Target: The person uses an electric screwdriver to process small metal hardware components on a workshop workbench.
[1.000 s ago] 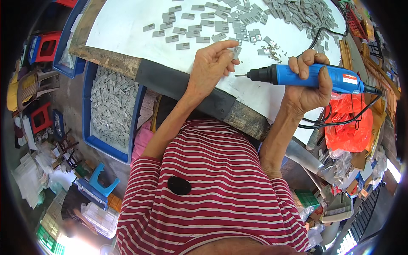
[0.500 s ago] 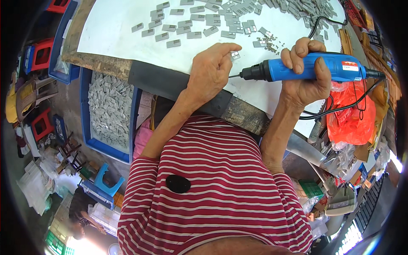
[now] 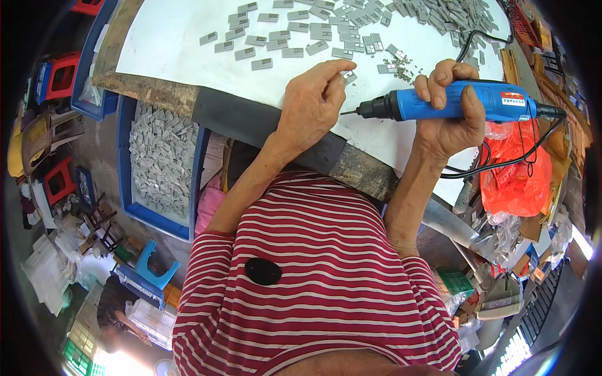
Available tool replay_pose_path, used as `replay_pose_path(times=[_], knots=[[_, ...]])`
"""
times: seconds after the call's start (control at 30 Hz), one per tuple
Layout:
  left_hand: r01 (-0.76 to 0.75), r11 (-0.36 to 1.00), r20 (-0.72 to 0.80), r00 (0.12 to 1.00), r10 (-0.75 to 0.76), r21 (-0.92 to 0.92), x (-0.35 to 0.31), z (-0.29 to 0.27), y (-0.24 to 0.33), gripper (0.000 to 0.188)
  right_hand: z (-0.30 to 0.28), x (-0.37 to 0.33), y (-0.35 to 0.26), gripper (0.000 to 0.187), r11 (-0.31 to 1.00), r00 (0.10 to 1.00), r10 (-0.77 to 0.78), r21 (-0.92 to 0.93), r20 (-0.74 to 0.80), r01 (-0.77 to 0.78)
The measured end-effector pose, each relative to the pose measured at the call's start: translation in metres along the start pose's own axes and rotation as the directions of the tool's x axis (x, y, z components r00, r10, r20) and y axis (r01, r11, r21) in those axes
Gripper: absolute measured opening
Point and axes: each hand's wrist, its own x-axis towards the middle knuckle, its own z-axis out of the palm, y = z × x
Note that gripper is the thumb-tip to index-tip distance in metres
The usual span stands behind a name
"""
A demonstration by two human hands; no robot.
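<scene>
My right hand [image 3: 453, 109] is wrapped round a blue electric screwdriver [image 3: 404, 104] with a black nose. Its thin bit points left toward my left hand [image 3: 311, 103] and ends in the air, apart from any piece. Between the fingertips of my left hand is a small grey rectangular plastic piece [image 3: 349, 77], mostly hidden by the fingers. Beyond the hands, several similar grey pieces [image 3: 262, 64] lie spread on the white sheet [image 3: 169, 47]. A scatter of tiny screws [image 3: 402, 70] lies past the screwdriver, beside a few of those pieces.
A heap of grey pieces [image 3: 445, 15] covers the table's far right. Left of me a blue crate [image 3: 127, 182] is full of grey parts. The black power cord [image 3: 486, 174] loops near a red plastic bag [image 3: 517, 169]. The worn table edge [image 3: 360, 169] runs close to my body.
The screwdriver's bit has shifted slightly away from my left hand. Both hands keep their grips, and the whole view has shifted a little.
</scene>
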Motion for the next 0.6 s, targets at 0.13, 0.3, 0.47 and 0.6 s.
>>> replay_pose_path(times=[0.13, 0.3, 0.47, 0.6], knots=[[0.039, 0.999, 0.029, 0.999, -0.038, -0.033, -0.0002, -0.002, -0.0008, 0.026, 0.0004, -0.0002, 0.0006, 0.027, 1.0, 1.0, -0.004, -0.013, -0.012, 0.004], [0.077, 0.996, 0.053, 0.996, -0.074, -0.049, -0.0006, -0.0035, -0.002, 0.026, -0.0053, 0.0001, -0.0012, 0.024, 0.999, 0.999, 0.039, -0.004, -0.013, -0.039], [0.091, 0.992, 0.061, 0.994, -0.087, -0.082, -0.0002, -0.0044, -0.0012, 0.027, -0.0052, 0.0001, -0.0009, 0.024, 0.999, 0.999, 0.044, 0.008, -0.02, -0.044], [0.099, 0.99, 0.068, 0.993, -0.093, -0.103, 0.0001, -0.005, -0.0002, 0.028, -0.0055, 0.0003, -0.0011, 0.025, 0.999, 0.999, 0.044, -0.008, -0.01, -0.044]])
